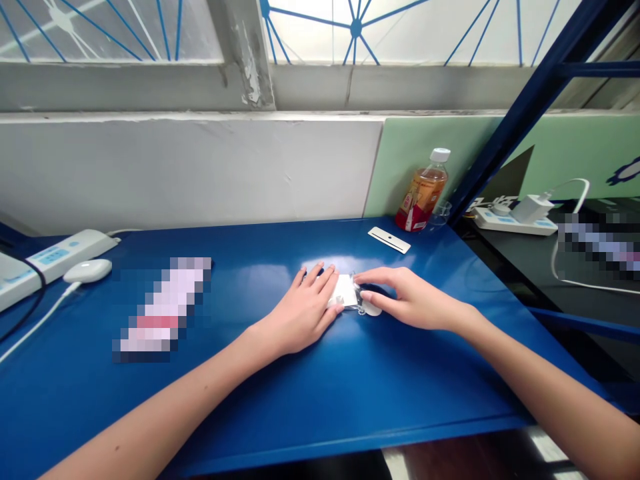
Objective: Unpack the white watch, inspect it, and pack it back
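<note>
My left hand lies flat on the blue desk, fingers stretched out. Its fingers and thumb rest over the left part of a small white card-like piece, which seems to be in clear, shiny wrapping. At the right end of this packet, my right hand has its thumb and forefinger curved around the packet's edge. Just under that hand lie a dark part and a rounded white piece; what they are I cannot make out. My palm and fingers partly hide both ends of the packet.
A white strip with a dark slot lies behind my right hand. Farther back stands a drink bottle near a blue metal post. To the left are a blurred phone-like object, a white charger and a power strip.
</note>
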Available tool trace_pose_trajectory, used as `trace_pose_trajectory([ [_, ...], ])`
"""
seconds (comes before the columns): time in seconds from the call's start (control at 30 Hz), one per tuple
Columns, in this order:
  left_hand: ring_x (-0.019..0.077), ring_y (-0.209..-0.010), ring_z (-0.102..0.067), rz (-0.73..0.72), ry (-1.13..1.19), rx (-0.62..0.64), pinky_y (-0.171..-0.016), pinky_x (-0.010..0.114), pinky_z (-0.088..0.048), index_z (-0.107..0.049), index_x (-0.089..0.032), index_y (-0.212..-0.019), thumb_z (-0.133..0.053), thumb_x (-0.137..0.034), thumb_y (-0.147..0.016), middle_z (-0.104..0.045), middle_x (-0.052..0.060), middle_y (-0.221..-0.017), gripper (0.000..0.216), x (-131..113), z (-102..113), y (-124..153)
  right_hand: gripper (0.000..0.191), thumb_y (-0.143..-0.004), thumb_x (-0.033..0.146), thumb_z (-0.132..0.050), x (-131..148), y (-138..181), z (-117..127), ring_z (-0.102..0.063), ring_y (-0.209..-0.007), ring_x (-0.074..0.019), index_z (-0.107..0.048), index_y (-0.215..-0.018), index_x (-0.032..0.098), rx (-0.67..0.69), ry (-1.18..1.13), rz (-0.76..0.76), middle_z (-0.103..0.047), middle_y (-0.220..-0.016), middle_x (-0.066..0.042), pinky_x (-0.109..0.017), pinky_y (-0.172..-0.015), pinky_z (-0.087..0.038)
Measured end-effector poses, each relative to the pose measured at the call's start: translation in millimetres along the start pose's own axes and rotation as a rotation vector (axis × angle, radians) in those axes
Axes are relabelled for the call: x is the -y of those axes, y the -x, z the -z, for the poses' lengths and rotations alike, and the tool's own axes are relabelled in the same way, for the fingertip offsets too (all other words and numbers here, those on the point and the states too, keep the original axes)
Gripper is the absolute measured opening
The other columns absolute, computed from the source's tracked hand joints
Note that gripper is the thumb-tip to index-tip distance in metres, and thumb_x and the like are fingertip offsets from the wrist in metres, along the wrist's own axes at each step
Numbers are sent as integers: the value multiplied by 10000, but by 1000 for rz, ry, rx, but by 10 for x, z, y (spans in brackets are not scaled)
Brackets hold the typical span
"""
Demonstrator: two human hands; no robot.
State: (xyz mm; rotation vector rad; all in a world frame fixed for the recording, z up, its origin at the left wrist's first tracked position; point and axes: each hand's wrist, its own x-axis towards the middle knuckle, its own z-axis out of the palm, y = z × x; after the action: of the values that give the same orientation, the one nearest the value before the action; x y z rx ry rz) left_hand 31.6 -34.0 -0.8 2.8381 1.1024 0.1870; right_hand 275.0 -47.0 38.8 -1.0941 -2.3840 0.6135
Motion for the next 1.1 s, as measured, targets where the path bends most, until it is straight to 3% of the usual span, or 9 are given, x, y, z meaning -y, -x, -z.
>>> trace_pose_trajectory([
  [0.3,365,-1451,-272,-8,5,-6,-1141,560,-224,-325,-110,-1500,-282,-427,-1038,-368,177,-1548,561,-8,9,-4,342,-972,350,-518,-5,38,-73,-481,-1353,-320,-645,-1244,185,56,145,63,-588,-1390,-144,-484,-1078,-454],
  [0.47,362,-1451,-275,-7,17,-13,-1144,560,-224,-330,-108,-1500,-276,-430,-1041,-375,175,-1545,563,-10,11,-6,403,-991,374,-470,19,62,-65,-334,-1447,-317,-582,-1320,169,160,213,71,-526,-1454,-131,-481,-1138,-396],
  [0.83,375,-1451,-272,5,7,8,-1143,570,-222,-319,-70,-1495,-267,-426,-1039,-366,206,-1541,581,-18,14,-21,926,-895,588,-555,43,176,-134,-69,-1496,-361,-191,-1560,57,322,207,-15,-127,-1618,-204,-521,-1187,-277],
  [1.1,357,-1466,-239,1,-27,55,-1160,556,-185,-294,-73,-1507,-234,-410,-1047,-341,190,-1559,573,-37,41,-33,897,-861,581,-619,-35,85,-12,-5,-1503,-356,-244,-1562,165,355,-12,-46,-154,-1633,-113,-541,-1193,-226],
])
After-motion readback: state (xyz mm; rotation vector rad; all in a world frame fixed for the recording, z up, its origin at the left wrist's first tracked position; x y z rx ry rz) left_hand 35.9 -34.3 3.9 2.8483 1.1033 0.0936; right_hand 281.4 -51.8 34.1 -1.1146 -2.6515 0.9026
